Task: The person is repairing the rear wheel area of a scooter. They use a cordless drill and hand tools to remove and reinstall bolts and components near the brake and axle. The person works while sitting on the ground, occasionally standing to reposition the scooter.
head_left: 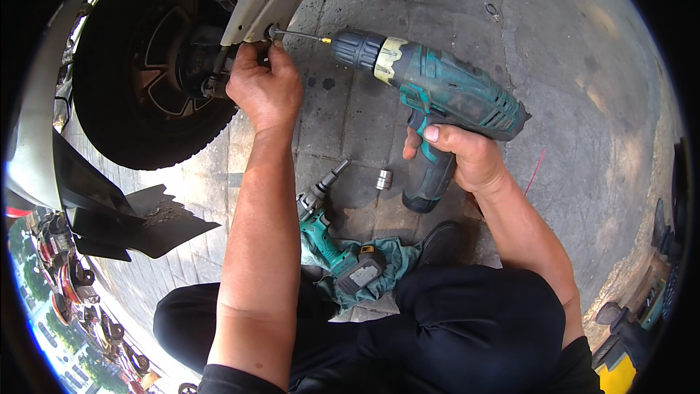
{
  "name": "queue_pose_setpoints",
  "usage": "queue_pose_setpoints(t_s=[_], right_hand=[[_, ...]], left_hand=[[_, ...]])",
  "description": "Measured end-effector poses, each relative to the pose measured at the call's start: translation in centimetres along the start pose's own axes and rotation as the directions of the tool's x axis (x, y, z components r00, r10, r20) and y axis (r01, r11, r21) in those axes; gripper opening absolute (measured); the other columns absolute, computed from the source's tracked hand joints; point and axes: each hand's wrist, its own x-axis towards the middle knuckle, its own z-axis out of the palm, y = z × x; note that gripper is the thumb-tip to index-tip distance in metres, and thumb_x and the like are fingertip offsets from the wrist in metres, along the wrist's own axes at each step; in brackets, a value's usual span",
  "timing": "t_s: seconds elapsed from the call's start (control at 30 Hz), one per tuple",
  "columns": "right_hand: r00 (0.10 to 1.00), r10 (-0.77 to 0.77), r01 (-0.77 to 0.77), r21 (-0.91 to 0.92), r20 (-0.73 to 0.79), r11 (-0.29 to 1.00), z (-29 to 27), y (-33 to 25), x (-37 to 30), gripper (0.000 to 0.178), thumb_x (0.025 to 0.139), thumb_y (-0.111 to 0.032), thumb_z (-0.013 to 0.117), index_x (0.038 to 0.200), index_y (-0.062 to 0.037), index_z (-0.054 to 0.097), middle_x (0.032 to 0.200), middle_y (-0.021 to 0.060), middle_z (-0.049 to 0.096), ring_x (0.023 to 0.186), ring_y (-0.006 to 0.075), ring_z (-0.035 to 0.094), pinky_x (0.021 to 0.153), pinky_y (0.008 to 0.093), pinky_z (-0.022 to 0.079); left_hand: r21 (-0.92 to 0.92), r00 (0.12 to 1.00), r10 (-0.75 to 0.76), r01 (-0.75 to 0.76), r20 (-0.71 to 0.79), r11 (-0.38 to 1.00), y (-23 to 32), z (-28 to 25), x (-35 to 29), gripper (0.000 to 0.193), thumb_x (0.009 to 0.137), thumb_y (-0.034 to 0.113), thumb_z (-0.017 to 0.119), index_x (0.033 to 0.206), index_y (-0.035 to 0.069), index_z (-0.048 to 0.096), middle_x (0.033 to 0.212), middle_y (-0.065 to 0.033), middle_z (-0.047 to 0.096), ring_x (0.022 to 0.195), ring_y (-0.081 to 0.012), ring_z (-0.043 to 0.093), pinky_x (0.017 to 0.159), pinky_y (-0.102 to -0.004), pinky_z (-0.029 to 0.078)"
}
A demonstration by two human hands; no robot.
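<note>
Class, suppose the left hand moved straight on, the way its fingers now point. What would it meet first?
The left hand would most likely meet the pale metal arm beside the wheel. Depth is unclear in this single view, so they may already be touching.

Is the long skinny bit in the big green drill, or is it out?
In: the thin bit runs straight into the front of the drill, which the right hand grips.
</note>
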Motion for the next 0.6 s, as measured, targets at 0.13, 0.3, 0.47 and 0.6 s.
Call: queue_pose_setpoints(t_s=[0.13, 0.3, 0.47, 0.6], right_hand=[[1.0, -0.008, 0.012, -0.176, 0.027, 0.984, 0.3, 1.0, -0.3, 0.032, 0.079, -0.015, 0.067, 0.107, -0.0006, 0.063, 0.088, 0.009, 0.066, 0.08, 0.0206, 0.065, 0.076, 0.0345, 0.051], [1.0, -0.03, 0.027, -0.248, -0.009, 0.968, 0.8, 2.3, -0.5, 0.029, 0.083, -0.014, 0.066, 0.109, -0.0014, 0.061, 0.086, 0.0077, 0.066, 0.082, 0.0187, 0.065, 0.077, 0.0351, 0.05], [1.0, 0.005, -0.009, -0.166, -0.025, 0.986, 0.9, 1.9, -0.6, 0.028, 0.081, -0.012, 0.065, 0.106, -0.0014, 0.061, 0.085, 0.0082, 0.065, 0.08, 0.0199, 0.065, 0.076, 0.0348, 0.05], [0.998, 0.025, -0.034, -0.152, -0.064, 0.988, 1.4, 1.7, -0.6, 0.028, 0.08, -0.012, 0.064, 0.106, -0.001, 0.061, 0.085, 0.0092, 0.065, 0.079, 0.0206, 0.065, 0.076, 0.0352, 0.049]], left_hand=[[-0.032, 1.0, 0.004, -0.004, 0.002, 0.999, -0.4, 0.1, 0.2, 0.013, 0.084, 0.011, 0.068, 0.085, -0.001, 0.067, 0.075, -0.0135, 0.07, 0.065, -0.0199, 0.066, 0.068, -0.0322, 0.053], [-0.049, 1.0, -0.01, 0.01, 0.016, 0.999, -0.5, 0.1, 0.1, 0.013, 0.083, 0.011, 0.068, 0.085, -0.002, 0.066, 0.075, -0.0148, 0.069, 0.065, -0.0213, 0.066, 0.068, -0.0323, 0.053], [-0.037, 1.0, -0.008, 0.009, 0.02, 0.999, -0.2, 0.0, -0.1, 0.013, 0.083, 0.01, 0.068, 0.084, -0.002, 0.065, 0.074, -0.0154, 0.068, 0.065, -0.0226, 0.066, 0.067, -0.033, 0.053], [-0.053, 0.999, 0.032, -0.032, 0.01, 0.998, -0.2, 0.0, 0.1, 0.012, 0.083, 0.01, 0.068, 0.083, -0.002, 0.064, 0.074, -0.0154, 0.068, 0.065, -0.0247, 0.066, 0.066, -0.0336, 0.053]])
